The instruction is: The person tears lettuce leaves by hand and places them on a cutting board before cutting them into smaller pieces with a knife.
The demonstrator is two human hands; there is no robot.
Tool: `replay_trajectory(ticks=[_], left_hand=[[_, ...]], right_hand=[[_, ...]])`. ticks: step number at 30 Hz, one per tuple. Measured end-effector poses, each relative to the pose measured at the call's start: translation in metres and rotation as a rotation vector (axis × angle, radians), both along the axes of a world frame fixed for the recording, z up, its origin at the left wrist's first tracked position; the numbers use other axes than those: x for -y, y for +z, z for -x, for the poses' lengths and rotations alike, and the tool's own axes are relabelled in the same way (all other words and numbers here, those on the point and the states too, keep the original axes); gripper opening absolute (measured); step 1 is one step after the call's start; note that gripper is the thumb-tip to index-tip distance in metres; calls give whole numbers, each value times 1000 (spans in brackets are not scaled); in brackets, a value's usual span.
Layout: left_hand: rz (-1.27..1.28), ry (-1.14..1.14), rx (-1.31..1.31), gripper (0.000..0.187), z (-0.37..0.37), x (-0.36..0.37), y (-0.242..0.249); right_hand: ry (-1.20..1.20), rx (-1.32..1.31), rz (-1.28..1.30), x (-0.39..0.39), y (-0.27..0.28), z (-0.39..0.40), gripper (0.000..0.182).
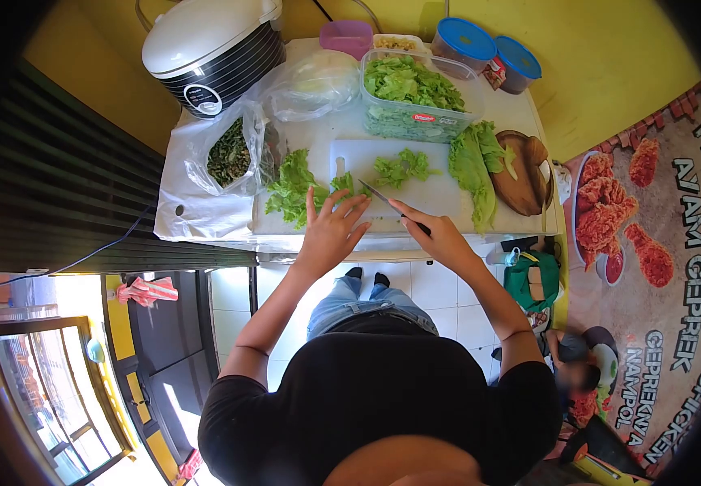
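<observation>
My right hand (438, 239) is closed round the dark handle of a knife (396, 208), whose blade points up and left over the white cutting board (439, 194). My left hand (332, 231) has its fingers spread at the board's left part, touching or just over a small piece of lettuce (344, 184). Cut lettuce (403, 167) lies on the middle of the board. Leafy lettuce (292, 188) rests at the board's left edge, and long leaves (474, 174) lie at its right edge.
Behind the board stands a clear container of lettuce (415, 89). A rice cooker (213, 57) and an open bag of chopped greens (229, 154) are at the left. A wooden bowl (522, 174) sits at the right. Another person (575, 364) is low at the right.
</observation>
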State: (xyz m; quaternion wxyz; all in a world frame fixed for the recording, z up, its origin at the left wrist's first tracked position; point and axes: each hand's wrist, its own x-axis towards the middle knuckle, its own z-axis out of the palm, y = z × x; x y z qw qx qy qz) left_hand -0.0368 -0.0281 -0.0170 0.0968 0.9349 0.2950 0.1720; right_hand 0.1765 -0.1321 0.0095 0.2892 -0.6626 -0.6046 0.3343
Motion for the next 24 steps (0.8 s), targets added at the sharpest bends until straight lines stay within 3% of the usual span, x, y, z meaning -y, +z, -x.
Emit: replay_trajectory(ticks=[9, 21, 24], left_hand=[[0, 1, 40, 36, -1, -1, 0], [58, 0, 32, 38, -1, -3, 1], [51, -10, 19, 39, -1, -4, 3]], right_hand=[[-7, 140, -35, -9, -24, 5, 44], [-58, -39, -91, 11, -23, 8, 46], [-113, -37, 61, 0, -11, 8, 46]])
